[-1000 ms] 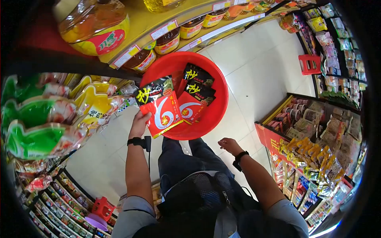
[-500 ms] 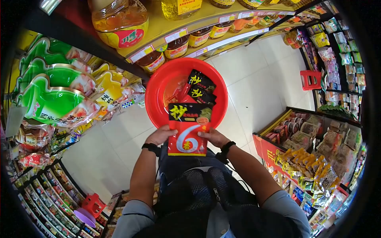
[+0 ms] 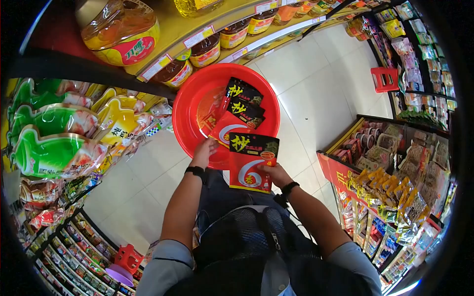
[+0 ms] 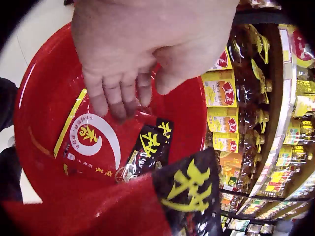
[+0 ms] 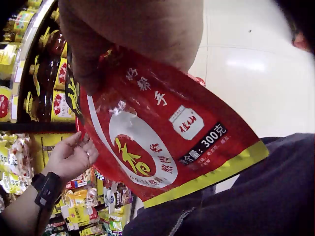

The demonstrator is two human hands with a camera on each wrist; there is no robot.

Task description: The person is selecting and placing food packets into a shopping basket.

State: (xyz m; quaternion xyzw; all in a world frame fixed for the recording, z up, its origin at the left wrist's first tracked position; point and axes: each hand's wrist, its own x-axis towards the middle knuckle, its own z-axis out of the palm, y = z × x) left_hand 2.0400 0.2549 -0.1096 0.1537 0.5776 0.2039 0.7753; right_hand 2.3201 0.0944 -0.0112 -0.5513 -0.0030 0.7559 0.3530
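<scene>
A red and black seasoning packet (image 3: 252, 163) with a large white swirl is upright in front of my body. My right hand (image 3: 276, 175) pinches its right edge, thumb on the front face. In the right wrist view, that hand (image 5: 133, 37) covers part of the packet's upper side. My left hand (image 3: 203, 152) reaches over the near rim of a red basin (image 3: 185, 89), holding nothing. Its fingers (image 4: 114, 93) extend loosely downward in the left wrist view, close over similar packets (image 4: 93, 137). Those packets overlap one another inside the basin.
Jars (image 3: 205, 49) and a large oil bottle (image 3: 123, 37) stand on the shelf beyond the basin. Green and yellow bags (image 3: 54, 153) hang at the left. A display bin (image 3: 380, 163) of packaged food is at the right, with a red stool (image 3: 385, 80) behind it.
The packet was in my left hand over the basin, then between both hands. Now the right hand alone holds it, to the right, and the left has let go and moved to the basin.
</scene>
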